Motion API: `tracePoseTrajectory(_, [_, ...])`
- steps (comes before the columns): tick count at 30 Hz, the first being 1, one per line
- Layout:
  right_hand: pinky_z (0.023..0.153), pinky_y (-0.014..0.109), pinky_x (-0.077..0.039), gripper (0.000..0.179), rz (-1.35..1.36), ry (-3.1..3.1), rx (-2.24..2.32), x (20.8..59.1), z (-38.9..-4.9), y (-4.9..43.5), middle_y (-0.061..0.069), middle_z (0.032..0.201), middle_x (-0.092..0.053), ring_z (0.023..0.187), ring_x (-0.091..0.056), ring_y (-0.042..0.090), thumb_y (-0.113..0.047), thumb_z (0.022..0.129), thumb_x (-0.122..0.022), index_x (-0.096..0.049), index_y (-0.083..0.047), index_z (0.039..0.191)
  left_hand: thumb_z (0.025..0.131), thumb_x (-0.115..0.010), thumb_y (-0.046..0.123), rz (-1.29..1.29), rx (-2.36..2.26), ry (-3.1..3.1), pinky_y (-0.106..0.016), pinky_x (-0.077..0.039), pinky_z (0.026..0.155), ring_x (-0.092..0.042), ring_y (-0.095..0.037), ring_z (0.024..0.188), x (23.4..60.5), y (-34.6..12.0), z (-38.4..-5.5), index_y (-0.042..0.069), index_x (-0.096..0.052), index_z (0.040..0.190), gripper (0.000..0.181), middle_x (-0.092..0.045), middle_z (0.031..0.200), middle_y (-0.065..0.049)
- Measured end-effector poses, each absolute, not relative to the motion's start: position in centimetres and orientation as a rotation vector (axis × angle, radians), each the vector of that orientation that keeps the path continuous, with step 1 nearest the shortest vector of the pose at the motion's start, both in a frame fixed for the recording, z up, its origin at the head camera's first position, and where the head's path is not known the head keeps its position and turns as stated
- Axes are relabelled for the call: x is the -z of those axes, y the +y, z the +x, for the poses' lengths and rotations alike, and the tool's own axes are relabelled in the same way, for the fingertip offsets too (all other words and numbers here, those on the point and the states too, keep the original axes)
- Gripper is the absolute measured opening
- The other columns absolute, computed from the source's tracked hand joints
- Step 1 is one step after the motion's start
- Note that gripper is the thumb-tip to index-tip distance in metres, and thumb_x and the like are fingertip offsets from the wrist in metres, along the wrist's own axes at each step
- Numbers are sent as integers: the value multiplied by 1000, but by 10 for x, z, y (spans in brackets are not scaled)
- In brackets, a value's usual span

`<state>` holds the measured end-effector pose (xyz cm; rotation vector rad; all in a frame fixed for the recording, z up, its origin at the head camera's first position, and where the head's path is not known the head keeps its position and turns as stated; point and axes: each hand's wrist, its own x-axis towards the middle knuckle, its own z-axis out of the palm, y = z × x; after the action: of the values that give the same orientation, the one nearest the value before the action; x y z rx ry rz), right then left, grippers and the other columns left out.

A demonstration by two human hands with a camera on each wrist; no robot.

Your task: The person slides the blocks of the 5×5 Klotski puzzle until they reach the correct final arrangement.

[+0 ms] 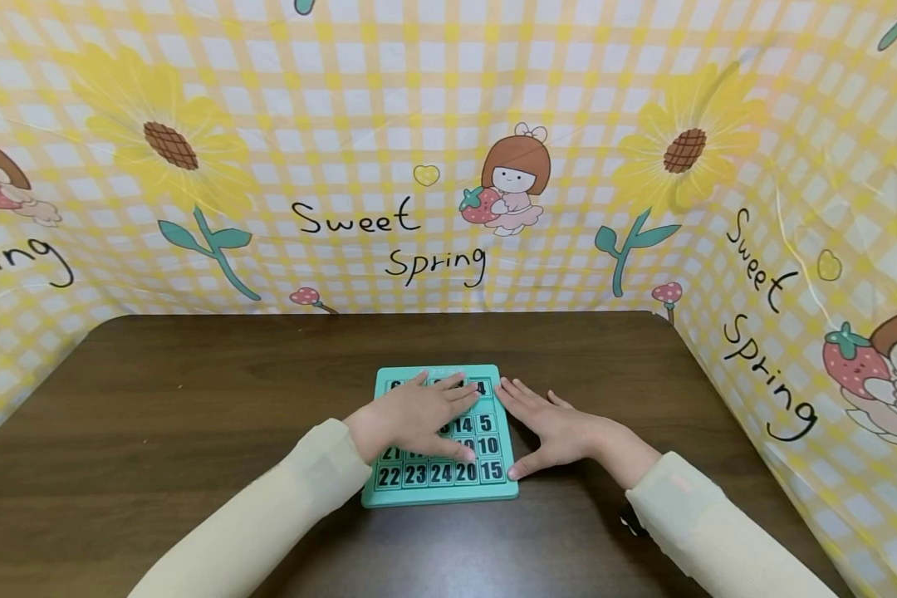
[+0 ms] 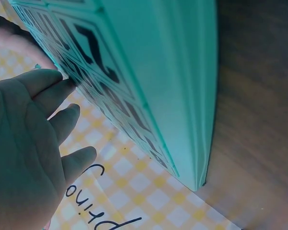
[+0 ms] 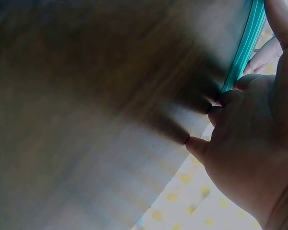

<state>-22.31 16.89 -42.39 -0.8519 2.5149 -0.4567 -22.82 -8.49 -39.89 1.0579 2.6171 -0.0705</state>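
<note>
A teal sliding number puzzle [image 1: 441,497] lies flat on the dark wooden table, its black-numbered tiles facing up. The bottom row reads 22, 23, 24, 20, 15, and a plain teal gap shows below the 4. My left hand [image 1: 421,415] is spread across the upper and middle tiles, fingers straight, hiding several numbers. In the left wrist view its fingertips [image 2: 69,86] come close over the tile face. Along the puzzle's right edge, my right hand [image 1: 556,430] has its straight fingers near the top corner and its thumb near the bottom one.
The brown table [image 1: 194,432] extends on every side of the puzzle. A yellow checked cloth [image 1: 359,149] with flowers and "Sweet Spring" lettering hangs behind the table and along its sides. A small dark object [image 1: 631,522] shows beneath the right sleeve.
</note>
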Motion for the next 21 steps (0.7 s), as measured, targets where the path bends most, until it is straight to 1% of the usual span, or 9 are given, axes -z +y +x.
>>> tracePoseTrajectory(5, [119,69,-5,116,-852,2515,468,424,-222,168,6,169,3,157,3,28,-62,81,-72,-3,-14,162,90,-46,75,1021,-2,2615,-56,-14,124,-8,-19,157,399,-87,-230,21,-21,160,92,-17,167,6])
tracePoseTrajectory(10, [118,69,-4,116,-853,2495,487,426,-219,168,6,169,4,157,4,28,-62,81,-71,-3,-14,161,90,-44,75,1019,7,2625,-56,-14,124,-8,-18,157,402,-93,-225,21,-21,160,91,-18,167,6])
tracePoseTrajectory(12, [118,69,-4,116,-850,2498,484,426,-218,168,5,169,4,157,4,28,-62,81,-72,-3,-14,162,91,-41,76,1051,34,2628,-56,-15,124,-8,-17,156,402,-95,-221,22,-20,160,91,-18,167,6])
tracePoseTrajectory(21, [118,70,-4,116,-865,2508,481,423,-221,169,7,169,4,156,3,29,-62,81,-72,-4,-13,161,92,-39,74,1243,87,2604,-59,-20,121,-10,-17,156,395,-95,-190,20,-22,160,89,-17,167,5])
